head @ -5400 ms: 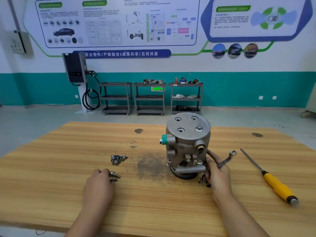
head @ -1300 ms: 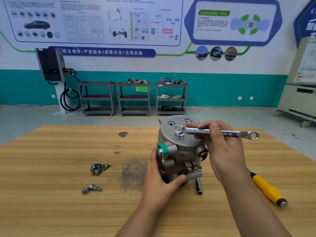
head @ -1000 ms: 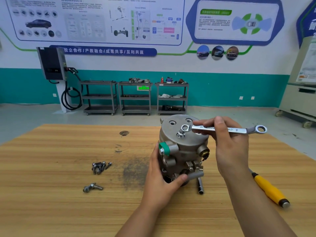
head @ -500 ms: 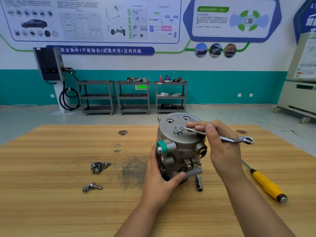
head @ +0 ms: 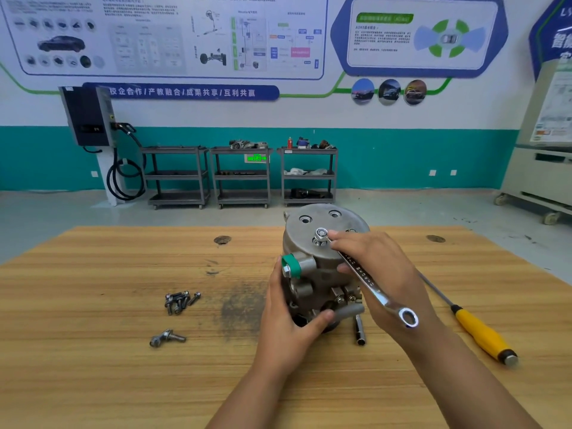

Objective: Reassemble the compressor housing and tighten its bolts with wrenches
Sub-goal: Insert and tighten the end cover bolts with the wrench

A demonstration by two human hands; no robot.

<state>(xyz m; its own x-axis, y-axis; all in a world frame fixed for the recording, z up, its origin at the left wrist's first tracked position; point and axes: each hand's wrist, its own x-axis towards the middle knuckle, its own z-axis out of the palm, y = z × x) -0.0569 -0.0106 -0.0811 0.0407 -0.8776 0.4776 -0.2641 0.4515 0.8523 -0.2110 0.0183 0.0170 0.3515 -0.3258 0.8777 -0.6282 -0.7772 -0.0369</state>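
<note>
On the wooden tabletop (head: 93,366), a heap of loose bolts (head: 181,301) lies well to the left of the compressor (head: 322,264), with a single bolt (head: 167,337) nearer the person on that same side. The left hand (head: 288,323) stays wrapped around the compressor's lower left flank, thumb pressed against a grey stub at its front. The compressor stands upright at mid-table, a bolt (head: 321,236) seated in its flat top. The open end of a wrench (head: 368,283) sits on that bolt, and the right hand (head: 380,274) clasps the shank. Half a second ago the handle pointed off to the compressor's right; it has now swung round toward the person, ring end nearest the camera. A short socket bar (head: 359,331) lies just in front of the compressor, and a yellow-handled screwdriver (head: 476,329) to its right. On the wall behind it, a blue banner (head: 182,92) reads "校企合作/产教融合/成果共享/互利共赢". Lettering stamped on the wrench is too small to read.
</note>
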